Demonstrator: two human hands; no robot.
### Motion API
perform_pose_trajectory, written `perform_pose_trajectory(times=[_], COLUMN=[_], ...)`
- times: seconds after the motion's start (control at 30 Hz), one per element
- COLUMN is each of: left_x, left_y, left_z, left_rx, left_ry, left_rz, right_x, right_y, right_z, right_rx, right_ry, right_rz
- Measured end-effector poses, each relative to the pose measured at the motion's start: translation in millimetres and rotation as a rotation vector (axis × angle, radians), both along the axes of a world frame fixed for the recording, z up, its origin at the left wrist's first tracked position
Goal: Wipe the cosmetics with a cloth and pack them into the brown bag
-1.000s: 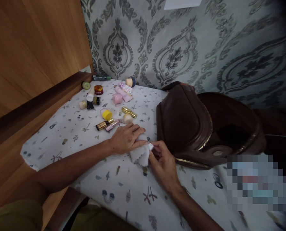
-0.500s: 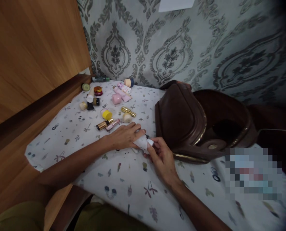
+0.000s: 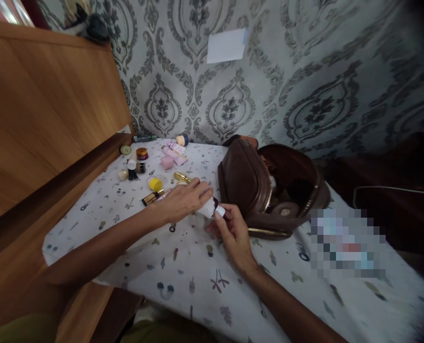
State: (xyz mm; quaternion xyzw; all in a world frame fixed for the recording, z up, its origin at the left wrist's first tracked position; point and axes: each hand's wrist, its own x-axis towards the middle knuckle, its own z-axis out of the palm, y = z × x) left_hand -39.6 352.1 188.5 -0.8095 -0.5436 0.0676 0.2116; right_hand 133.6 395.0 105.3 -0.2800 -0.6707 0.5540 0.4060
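Near edge of the bench [image 3: 197, 271] ran under my forearms, left corner beyond my left forearm; wide stretch of printed cloth [image 3: 190, 305] between my hands and that edge. Far edge met the patterned wall [image 3: 229, 107], wooden panel [image 3: 55, 90] bordered the left. On the right, room was tight: brown bag [image 3: 240, 178], unzipped, mouth gaping, stood just beside my right hand [image 3: 235, 233]. Past the bag, a pixelated patch [image 3: 348, 243], contents unreadable. Beyond my left hand [image 3: 186, 199], cosmetics crowded the way: brown-gold tube [image 3: 153, 196] near my wrist, yellow-lidded jar [image 3: 155, 184], gold tube [image 3: 182, 177] just past the knuckles, pink jar [image 3: 167, 163] and red jar [image 3: 142, 153] farther back.

White wipe [image 3: 206, 208] was between my hands, crumpled, around a small item with a white end piece [image 3: 219, 210] and a dark part beside it; couldn't tell what the item was, fingers and wipe hid most of it.

Left hand: palm down, fingers bent over the wipe, gripping it. Right hand: thumb and index finger closed on the white end piece, other fingers curled below. Forearms came in from both sides, hands meeting just left of the bag.
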Motion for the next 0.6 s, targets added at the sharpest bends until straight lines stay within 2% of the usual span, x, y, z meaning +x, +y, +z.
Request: perform_pose_trajectory(times=[0.23, 0.6], left_x=[2, 16], left_y=[-6, -6], left_z=[20.3, 37.2], left_rx=[0.068, 0.155], left_ry=[0.010, 0.005], left_rz=[-0.026, -0.041], right_x=[2, 20], right_y=[-2, -11], right_z=[15.5, 34.4], right_rx=[0.014, 0.033], right_ry=[0.102, 0.180], right_rz=[-0.002, -0.016])
